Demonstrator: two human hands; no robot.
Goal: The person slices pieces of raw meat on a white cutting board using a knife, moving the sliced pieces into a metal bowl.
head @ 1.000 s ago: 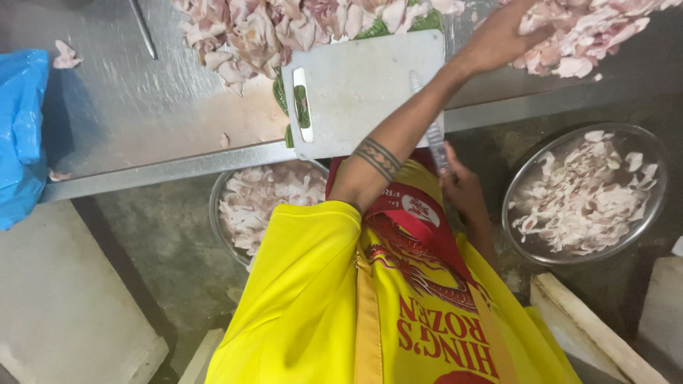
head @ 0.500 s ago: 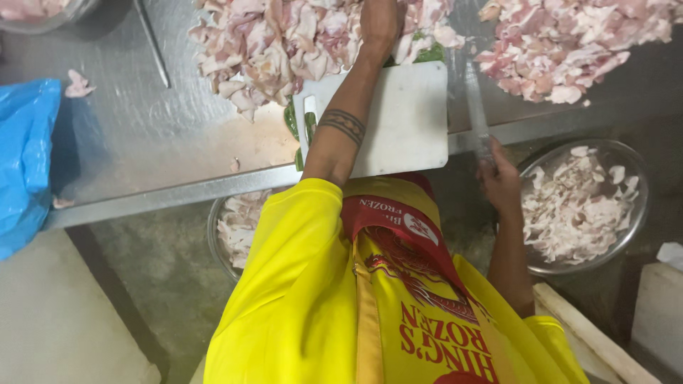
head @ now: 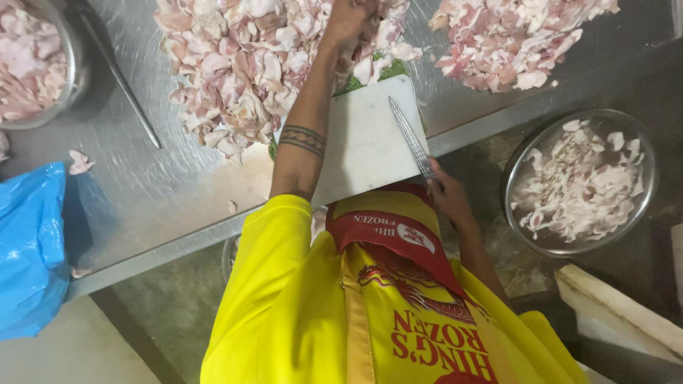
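Observation:
My left hand (head: 348, 18), on a forearm with a banded tattoo, reaches far into the big pile of raw pale-pink meat pieces (head: 242, 64) on the steel table (head: 163, 192), fingers curled on pieces there. A white cutting board (head: 359, 153) lies at the table's near edge, partly under that arm. My right hand (head: 448, 199) sits at the table edge and grips the handle of a long knife (head: 411, 139), whose blade lies slanted over the board. A yellow shirt and a red-and-yellow apron fill the bottom of the view.
A second meat pile (head: 519, 43) lies at the back right. A metal bowl of cut meat (head: 644, 206) stands low on the right, another bowl (head: 67, 78) at the top left. A thin steel rod (head: 121, 82), a blue plastic bag (head: 28, 249), white boards (head: 619, 306).
My left hand has swung from the right meat pile to the middle pile. My right hand has raised the knife from below the table edge onto the cutting board.

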